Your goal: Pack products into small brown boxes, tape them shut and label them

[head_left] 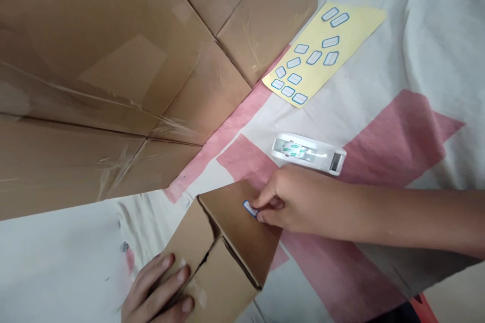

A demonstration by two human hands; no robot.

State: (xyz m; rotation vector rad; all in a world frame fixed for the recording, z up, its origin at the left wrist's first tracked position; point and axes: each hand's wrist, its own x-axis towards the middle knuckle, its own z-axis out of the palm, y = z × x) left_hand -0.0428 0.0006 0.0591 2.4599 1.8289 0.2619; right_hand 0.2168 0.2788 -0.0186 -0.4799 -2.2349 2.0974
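A small cardboard box (pixel 223 247) lies near the bottom middle with its flaps folded. My left hand (pixel 161 290) rests on its left side, fingers wrapped over the cardboard. My right hand (pixel 288 199) comes in from the right and pinches a small blue-edged white sticker (pixel 250 208) against the box's upper flap. A white tape dispenser (pixel 308 153) lies just beyond my right hand. Farther back is a yellow sheet (pixel 356 30) with several more blue-edged stickers.
A large taped cardboard box (pixel 113 70) fills the upper left. Everything sits on a white cloth with pink patches (pixel 397 136). A red object (pixel 426 310) peeks in at the bottom right.
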